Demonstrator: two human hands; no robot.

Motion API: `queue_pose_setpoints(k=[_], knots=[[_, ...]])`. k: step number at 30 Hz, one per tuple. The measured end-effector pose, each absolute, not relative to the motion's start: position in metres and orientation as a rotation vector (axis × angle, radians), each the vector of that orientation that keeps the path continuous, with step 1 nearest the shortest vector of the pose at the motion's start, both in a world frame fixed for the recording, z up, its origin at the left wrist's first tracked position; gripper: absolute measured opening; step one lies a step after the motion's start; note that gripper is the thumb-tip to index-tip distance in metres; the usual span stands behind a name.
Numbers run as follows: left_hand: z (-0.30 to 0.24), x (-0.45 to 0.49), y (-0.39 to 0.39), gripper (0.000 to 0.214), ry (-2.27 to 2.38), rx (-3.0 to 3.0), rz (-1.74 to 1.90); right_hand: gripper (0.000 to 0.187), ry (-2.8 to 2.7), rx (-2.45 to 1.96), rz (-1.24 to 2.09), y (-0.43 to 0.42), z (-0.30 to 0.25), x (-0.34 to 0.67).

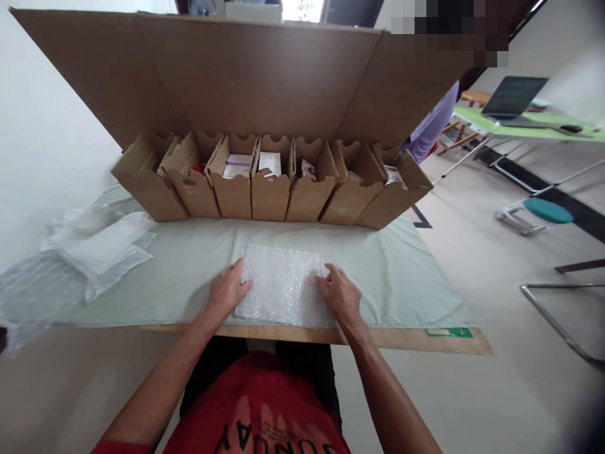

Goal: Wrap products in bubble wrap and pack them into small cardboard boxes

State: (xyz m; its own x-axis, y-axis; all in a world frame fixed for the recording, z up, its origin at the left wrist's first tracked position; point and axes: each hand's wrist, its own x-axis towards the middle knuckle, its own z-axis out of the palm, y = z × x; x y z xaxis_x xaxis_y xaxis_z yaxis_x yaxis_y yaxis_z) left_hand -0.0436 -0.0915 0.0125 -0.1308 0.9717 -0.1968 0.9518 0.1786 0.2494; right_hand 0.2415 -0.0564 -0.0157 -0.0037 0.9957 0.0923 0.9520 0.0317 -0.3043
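Note:
A flat, clear piece of bubble wrap point(281, 287) lies on the cloth in front of me, near the table's front edge. At its left edge is my left hand point(229, 290), with the thumb over the wrap and the fingers at its side, closed on that edge. My right hand point(338, 294) is at the opposite edge, thumb on the wrap and fingers curled. Some of its fingertips are hidden, but it appears to grip the edge too. Whether the wrap is a single sheet or a pouch I cannot tell.
Several open cardboard bins point(269, 197) holding small packets and boxes stand in a row behind the wrap, before a tall cardboard panel point(259, 75). Bubble wrap and white pouches point(104, 243) pile up at the left. A person's purple sleeve point(432, 126) shows behind the panel.

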Motion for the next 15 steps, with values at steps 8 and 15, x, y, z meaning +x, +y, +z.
queue_pose_setpoints(k=[8,15], knots=[[0.008,-0.01,-0.09,0.051,1.737,2.308,0.372,0.038,-2.388,-1.535,0.073,-0.073,-0.01,0.198],[-0.022,-0.026,-0.086,0.059,1.59,2.335,0.141,0.048,-2.52,-1.581,0.154,-0.081,-0.034,0.211]])
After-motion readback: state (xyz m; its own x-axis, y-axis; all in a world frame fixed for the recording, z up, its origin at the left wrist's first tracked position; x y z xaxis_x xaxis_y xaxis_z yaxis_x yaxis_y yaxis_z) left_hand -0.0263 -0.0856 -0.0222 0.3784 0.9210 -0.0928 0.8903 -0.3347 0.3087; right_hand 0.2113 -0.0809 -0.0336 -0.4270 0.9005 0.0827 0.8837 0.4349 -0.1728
